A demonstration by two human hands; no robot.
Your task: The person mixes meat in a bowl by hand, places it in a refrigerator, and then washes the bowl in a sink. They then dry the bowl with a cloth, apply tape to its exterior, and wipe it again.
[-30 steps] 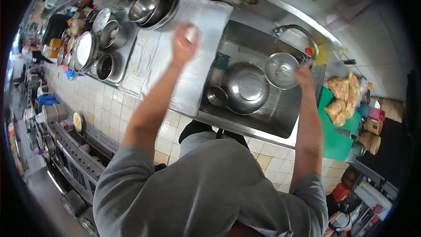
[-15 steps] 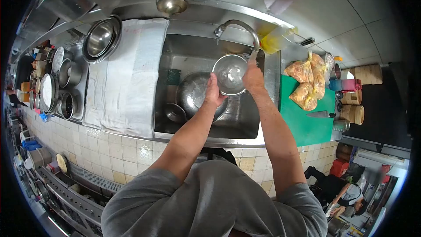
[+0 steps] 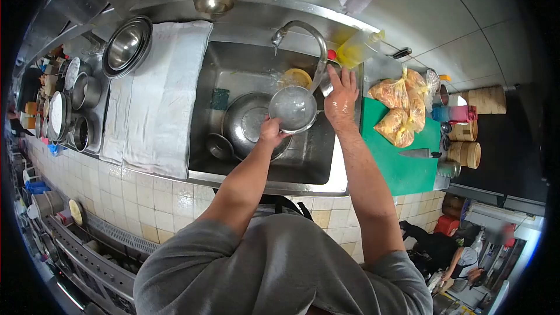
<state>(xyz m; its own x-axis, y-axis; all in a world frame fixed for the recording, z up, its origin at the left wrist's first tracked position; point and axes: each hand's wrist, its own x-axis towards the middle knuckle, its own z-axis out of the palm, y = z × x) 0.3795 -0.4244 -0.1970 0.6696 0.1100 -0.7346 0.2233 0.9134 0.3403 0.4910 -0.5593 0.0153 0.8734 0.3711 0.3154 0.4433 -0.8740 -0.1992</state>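
Note:
My left hand (image 3: pixel 272 132) grips the near left rim of a round metal bowl (image 3: pixel 293 108), fingers closed on it. The bowl is held over the sink (image 3: pixel 315 169), close to the faucet (image 3: pixel 312 28). Beside the sink's right rim, my right hand (image 3: pixel 340 100) is wet, its fingers stretched out near the faucet's base; a shiny thing beneath its fingertips is partly hidden. A large metal basin (image 3: pixel 236 125) lies in the sink under the held bowl, partly covered by it. Behind the bowl is a yellow round item (image 3: pixel 298 77), partly hidden.
A small round metal vessel (image 3: pixel 219 147) and green scouring pad (image 3: pixel 220 99) lie in the sink. White cloths (image 3: pixel 160 99) cover the left counter. On the right, a green board (image 3: pixel 391 166) bears bagged food (image 3: pixel 394 128) and a knife (image 3: pixel 414 153). Another person (image 3: pixel 461 262) is far right.
My right hand has let go of the bowl and moved to the sink's right edge, fingers spread. My left hand still holds the bowl, now lower and tilted. The yellow item has come into view.

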